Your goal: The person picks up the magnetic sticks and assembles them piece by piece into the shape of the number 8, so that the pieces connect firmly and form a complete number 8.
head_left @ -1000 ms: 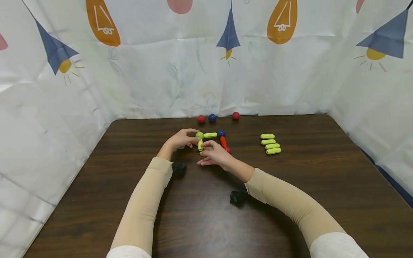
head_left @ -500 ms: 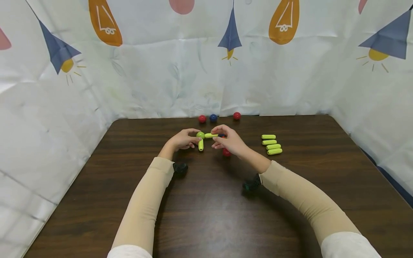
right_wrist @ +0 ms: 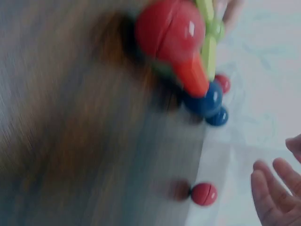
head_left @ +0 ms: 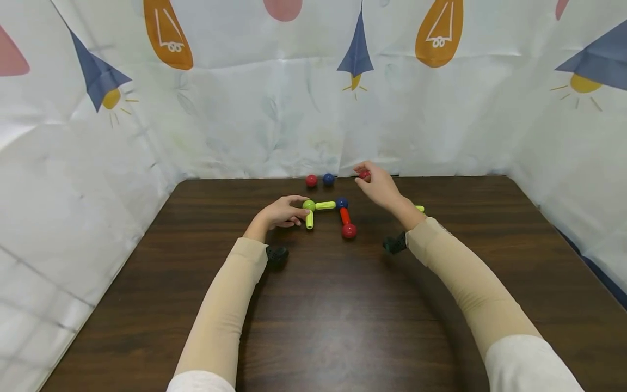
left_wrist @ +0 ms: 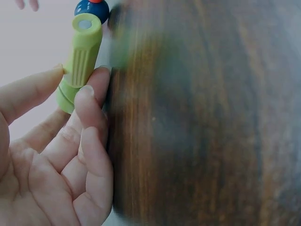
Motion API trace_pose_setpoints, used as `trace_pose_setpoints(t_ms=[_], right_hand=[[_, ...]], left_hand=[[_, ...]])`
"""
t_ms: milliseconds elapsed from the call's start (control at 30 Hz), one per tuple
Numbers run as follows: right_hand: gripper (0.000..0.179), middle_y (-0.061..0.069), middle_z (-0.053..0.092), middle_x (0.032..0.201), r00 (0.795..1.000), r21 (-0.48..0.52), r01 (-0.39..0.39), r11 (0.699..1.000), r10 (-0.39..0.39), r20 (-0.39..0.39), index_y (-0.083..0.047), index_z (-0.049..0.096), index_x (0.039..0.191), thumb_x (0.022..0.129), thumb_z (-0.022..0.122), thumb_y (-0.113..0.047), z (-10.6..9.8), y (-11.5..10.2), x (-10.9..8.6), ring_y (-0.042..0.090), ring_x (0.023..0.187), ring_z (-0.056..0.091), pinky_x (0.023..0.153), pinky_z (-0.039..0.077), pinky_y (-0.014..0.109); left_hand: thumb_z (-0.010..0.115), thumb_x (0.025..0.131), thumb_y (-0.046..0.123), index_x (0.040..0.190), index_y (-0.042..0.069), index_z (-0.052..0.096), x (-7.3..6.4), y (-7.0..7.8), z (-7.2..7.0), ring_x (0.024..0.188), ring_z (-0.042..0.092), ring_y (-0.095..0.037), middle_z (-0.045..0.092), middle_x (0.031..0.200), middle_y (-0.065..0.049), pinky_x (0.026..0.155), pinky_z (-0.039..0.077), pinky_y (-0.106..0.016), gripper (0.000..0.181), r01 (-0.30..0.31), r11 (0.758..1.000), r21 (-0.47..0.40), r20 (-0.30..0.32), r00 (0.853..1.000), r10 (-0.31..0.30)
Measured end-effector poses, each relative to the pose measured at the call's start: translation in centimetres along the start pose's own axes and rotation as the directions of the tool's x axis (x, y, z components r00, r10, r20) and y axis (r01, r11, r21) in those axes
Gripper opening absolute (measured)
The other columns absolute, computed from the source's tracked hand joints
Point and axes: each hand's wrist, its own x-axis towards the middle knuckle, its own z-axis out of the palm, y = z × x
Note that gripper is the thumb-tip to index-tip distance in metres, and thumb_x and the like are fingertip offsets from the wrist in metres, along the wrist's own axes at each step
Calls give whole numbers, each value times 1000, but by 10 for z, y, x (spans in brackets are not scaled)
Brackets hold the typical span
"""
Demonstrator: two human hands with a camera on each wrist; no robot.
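My left hand (head_left: 283, 212) pinches a green ball (head_left: 308, 205) between thumb and fingers. From that ball a yellow-green magnetic rod (head_left: 309, 220) points toward me, its silver end showing in the left wrist view (left_wrist: 85, 23). Another yellow-green rod (head_left: 325, 206) links the ball to a blue ball (head_left: 342, 203). From there a red rod (head_left: 345, 216) runs to a red ball (head_left: 349, 231). At the table's back edge my right hand (head_left: 384, 190) reaches over a lone red ball (head_left: 364, 174). In the right wrist view its fingers are apart from this ball (right_wrist: 204, 194).
Behind the joined pieces, a loose red ball (head_left: 311, 181) and a loose blue ball (head_left: 329, 179) sit near the back edge. A yellow-green rod (head_left: 419, 208) pokes out past my right forearm, which covers that area. A printed white curtain (head_left: 274, 125) hangs behind the table (head_left: 313, 305).
My right hand has left the near yellow-green rod, passed over the blue ball and moved right and back to the lone red ball. My left hand stays at the green ball.
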Motion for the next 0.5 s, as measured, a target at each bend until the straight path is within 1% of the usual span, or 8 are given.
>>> trace_pose_setpoints(t_ms=[67, 267, 367, 500], right_hand=[[36, 22, 57, 139, 1000, -45, -28, 999, 28, -4, -1, 53, 141, 106, 55, -11, -4, 6, 7, 37, 116, 59, 92, 49, 51], [43, 24, 49, 147, 992, -80, -127, 989, 128, 4, 0, 48, 148, 106, 53, -11, -10, 25, 23, 41, 131, 50, 105, 43, 55], [44, 25, 48, 148, 986, -113, -163, 980, 165, 7, 0, 48, 148, 106, 54, -11, -10, 33, 29, 42, 134, 47, 107, 41, 55], [44, 25, 47, 149, 980, -154, -192, 969, 197, 16, -2, 48, 148, 106, 55, -12, -8, 39, 35, 43, 135, 45, 107, 40, 56]], left_hand=[[62, 105, 23, 159, 15, 39, 1, 0, -1, 72, 61, -13, 70, 101, -7, 66, 47, -25, 60, 5, 1000, 0, 1, 1000, -5], [64, 104, 20, 160, 18, 39, -2, 2, -1, 78, 64, -14, 72, 109, -10, 75, 50, -28, 62, 13, 1000, 5, 1, 1000, -13], [66, 103, 20, 160, 19, 39, -3, 2, 1, 81, 64, -16, 72, 111, -10, 79, 50, -30, 63, 21, 1000, 6, 4, 1000, -21], [68, 101, 22, 158, 21, 41, -2, 2, 0, 83, 64, -18, 71, 112, -10, 78, 50, -30, 63, 38, 999, 9, -7, 999, -38]])
